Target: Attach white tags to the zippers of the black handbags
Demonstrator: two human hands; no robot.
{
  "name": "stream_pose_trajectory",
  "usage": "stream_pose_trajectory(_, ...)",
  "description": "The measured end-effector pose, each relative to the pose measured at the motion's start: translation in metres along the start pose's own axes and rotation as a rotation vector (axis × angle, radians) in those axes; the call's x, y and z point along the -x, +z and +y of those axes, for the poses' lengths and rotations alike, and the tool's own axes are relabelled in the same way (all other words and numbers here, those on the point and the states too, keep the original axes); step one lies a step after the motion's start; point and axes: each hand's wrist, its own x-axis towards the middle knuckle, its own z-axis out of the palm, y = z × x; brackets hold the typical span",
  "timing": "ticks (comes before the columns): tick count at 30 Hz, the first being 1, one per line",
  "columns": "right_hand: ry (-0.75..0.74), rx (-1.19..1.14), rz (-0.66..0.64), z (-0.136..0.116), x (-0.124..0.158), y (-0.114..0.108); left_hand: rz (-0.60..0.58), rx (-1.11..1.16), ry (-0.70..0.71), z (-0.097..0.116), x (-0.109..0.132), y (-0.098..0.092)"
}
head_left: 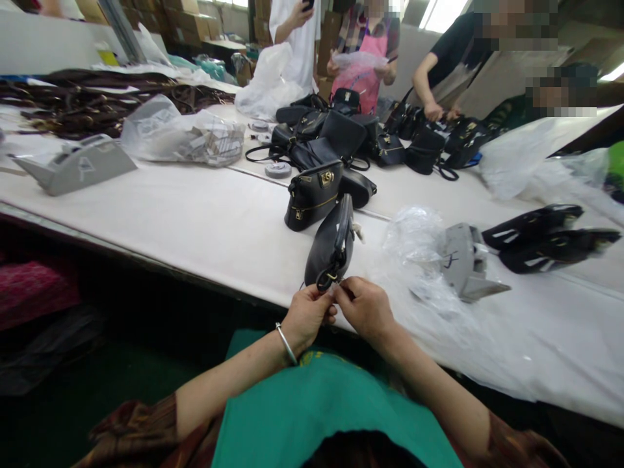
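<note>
A black handbag (324, 246) stands on its edge at the table's front, its zipped top turned to the right and its near end toward me. My left hand (306, 317) is closed at that end, thumb and fingers pinched just below a black strap loop with a gold-coloured ring. Against it, my right hand (366, 308) pinches at the same spot. A tiny pale bit shows between the fingertips; what it is I cannot make out. Just beyond stands another black handbag (312, 198) with a gold clasp and a zip across its front.
Behind lie several black bags (336, 136) in a heap. Clear plastic wrap (414, 260) and a grey tape dispenser (463, 260) are to the right, with more black bags (546, 240). Another tape dispenser (80, 166) sits left. Co-workers stand across the white table (195, 221).
</note>
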Motion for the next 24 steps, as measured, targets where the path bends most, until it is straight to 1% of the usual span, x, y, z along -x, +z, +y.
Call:
stream_pose_trajectory(4, 0.048, -0.255, -0.136, 0.005, -0.002, -0.009, -0.006, -0.014, -0.002, -0.001, 0.000, -0.002)
stream_pose_trajectory(6, 0.057, -0.312, -0.167, 0.005, -0.003, -0.014, -0.002, -0.009, -0.005, -0.001, 0.000, -0.002)
stream_pose_trajectory(9, 0.037, -0.302, -0.150, 0.002, -0.003, -0.018, 0.003, -0.003, -0.006, 0.001, 0.001, 0.000)
stream_pose_trajectory(13, 0.039, -0.288, -0.139, 0.000, -0.005, -0.018, 0.007, -0.002, -0.009, 0.004, 0.003, 0.002)
stream_pose_trajectory(20, 0.112, -0.260, -0.148, 0.001, -0.005, -0.016, 0.024, -0.011, -0.006, 0.004, 0.004, 0.002)
stream_pose_trajectory(24, 0.155, -0.193, -0.157, -0.002, -0.007, -0.016, 0.013, -0.008, 0.000, 0.002, 0.003, 0.002)
